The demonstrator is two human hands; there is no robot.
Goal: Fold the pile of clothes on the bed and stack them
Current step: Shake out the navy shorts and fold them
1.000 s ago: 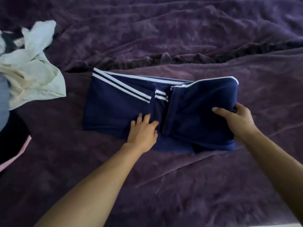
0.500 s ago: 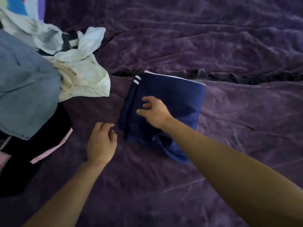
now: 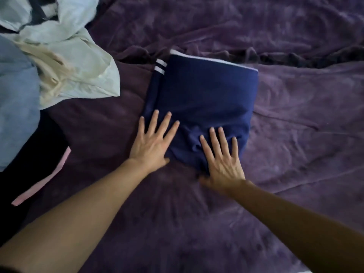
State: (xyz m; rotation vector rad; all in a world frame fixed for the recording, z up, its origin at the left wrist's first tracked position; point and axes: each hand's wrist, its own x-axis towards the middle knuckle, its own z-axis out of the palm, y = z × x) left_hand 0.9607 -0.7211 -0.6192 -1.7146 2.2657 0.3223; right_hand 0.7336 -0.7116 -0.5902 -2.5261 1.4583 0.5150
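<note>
Pressing your folded navy white-striped garment (image 3: 204, 95) flat on the purple blanket (image 3: 295, 119).
Left hand (image 3: 152, 143) and right hand (image 3: 222, 160) are both spread, fingers straight.

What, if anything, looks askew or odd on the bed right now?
The navy garment is folded, but not neatly: its near edge bunches into wrinkles between the left hand and the right hand, which press flat on it, and a striped under-layer sticks out on the left.

Single head-worn view, steeply down, close over the bed (image 3: 295, 115)
</note>
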